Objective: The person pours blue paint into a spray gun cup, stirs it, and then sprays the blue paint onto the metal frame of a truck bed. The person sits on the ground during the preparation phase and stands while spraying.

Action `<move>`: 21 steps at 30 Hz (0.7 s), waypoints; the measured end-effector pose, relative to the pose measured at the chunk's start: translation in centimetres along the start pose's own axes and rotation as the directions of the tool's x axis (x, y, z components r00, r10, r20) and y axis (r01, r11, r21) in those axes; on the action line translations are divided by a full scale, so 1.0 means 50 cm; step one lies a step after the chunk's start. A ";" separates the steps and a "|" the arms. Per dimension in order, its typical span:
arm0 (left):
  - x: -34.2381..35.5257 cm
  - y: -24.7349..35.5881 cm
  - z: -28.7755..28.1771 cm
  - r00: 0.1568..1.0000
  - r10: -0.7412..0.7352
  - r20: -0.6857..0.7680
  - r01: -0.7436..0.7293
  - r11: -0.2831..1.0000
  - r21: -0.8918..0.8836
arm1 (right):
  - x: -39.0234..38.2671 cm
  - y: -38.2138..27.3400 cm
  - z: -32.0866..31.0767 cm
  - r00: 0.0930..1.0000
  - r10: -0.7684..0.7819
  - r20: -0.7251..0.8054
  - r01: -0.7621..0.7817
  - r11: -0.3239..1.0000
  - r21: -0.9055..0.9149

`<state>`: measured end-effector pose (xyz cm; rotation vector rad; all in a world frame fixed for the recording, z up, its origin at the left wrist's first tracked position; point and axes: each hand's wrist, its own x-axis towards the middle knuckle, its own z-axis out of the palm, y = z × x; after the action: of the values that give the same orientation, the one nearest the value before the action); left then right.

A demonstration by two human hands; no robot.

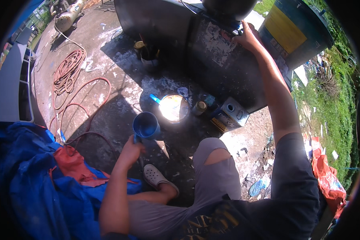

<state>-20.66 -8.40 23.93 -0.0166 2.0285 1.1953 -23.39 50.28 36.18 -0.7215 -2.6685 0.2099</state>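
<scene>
My left hand (131, 153) is closed round the handle of a blue mug-shaped dipper (146, 125), held above the ground with its mouth facing up. My right hand (249, 37) stretches far up and to the right, to the top edge of a dark upright panel (216, 52). Its thumb and fingers close around a small dark part just below a round black vessel (229, 9); I cannot make out what that part is. Beyond the dipper stands a round pail (174, 108) with a bright white top and a blue handle-like piece (155, 99) at its rim.
Next to the pail are a small can (200, 107) and a rectangular tin (230, 115). Farther back stand paint-stained cans (149, 57). A coiled red hose (69, 72) lies on the left, near a blue tarp (32, 176). A dark green bin (296, 30) rises at right.
</scene>
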 end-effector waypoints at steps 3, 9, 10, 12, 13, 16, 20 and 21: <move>0.032 -0.007 -0.020 1.000 -0.015 0.006 0.014 1.000 0.011 | 0.106 0.064 0.002 0.961 -0.047 0.271 0.059 0.998 -0.034; 0.046 0.035 -0.024 1.000 -0.029 0.007 0.029 0.999 0.028 | 0.138 0.163 -0.026 0.926 0.093 0.365 -0.024 0.982 -0.189; 0.037 0.051 -0.031 0.999 -0.045 -0.011 0.045 0.998 0.043 | 0.121 0.135 -0.035 0.939 0.083 0.333 -0.006 0.974 -0.226; 0.009 0.054 -0.057 0.996 -0.077 -0.050 0.081 0.993 0.091 | 0.045 0.016 -0.093 0.945 0.103 0.309 -0.054 0.985 -0.163; -0.008 0.055 -0.075 0.993 -0.089 -0.078 0.097 0.990 0.104 | 0.006 -0.094 -0.127 0.939 0.133 0.318 -0.117 0.991 -0.067; -0.080 0.132 -0.106 0.993 -0.073 -0.088 0.087 0.984 0.157 | -0.121 -0.259 -0.196 0.915 -0.158 0.371 -0.027 0.895 0.446; -0.216 0.265 -0.153 0.998 0.059 -0.008 -0.055 0.973 0.224 | -0.257 -0.577 -0.334 0.823 -0.515 0.237 0.122 0.570 0.813; -0.255 0.296 -0.169 0.998 0.068 -0.002 -0.066 0.973 0.220 | -0.268 -0.634 -0.377 0.779 -0.593 0.202 0.200 0.541 0.817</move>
<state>-22.24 -10.92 44.99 0.1564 2.1739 1.0065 -19.89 17.10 56.85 0.3023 -2.6451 1.4408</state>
